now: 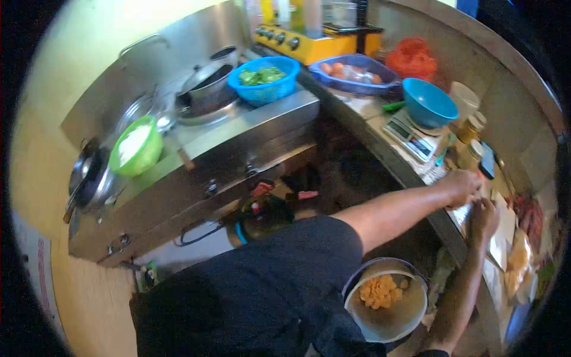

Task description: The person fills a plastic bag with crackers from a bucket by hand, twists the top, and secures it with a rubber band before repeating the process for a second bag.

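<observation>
My left hand (463,187), at the end of the upper arm, is closed over the counter at the right, with a small orange-red bit showing at its fingers. Just below it, my right hand (486,219) is also closed, its fingertips close to the left hand. What either hand grips is too small and blurred to make out. Beyond them lie a dark phone-like object (487,160) and a lidded jar (471,154). A kitchen scale (410,135) with a blue bowl (429,104) on it stands further up the counter.
A bucket (386,318) with orange pieces is below the counter. A blue basket (264,89) of greens, a pot (209,89) and a green bowl (138,149) of white food stand on the steel stove. A purple basin (355,83) holds eggs or similar round items.
</observation>
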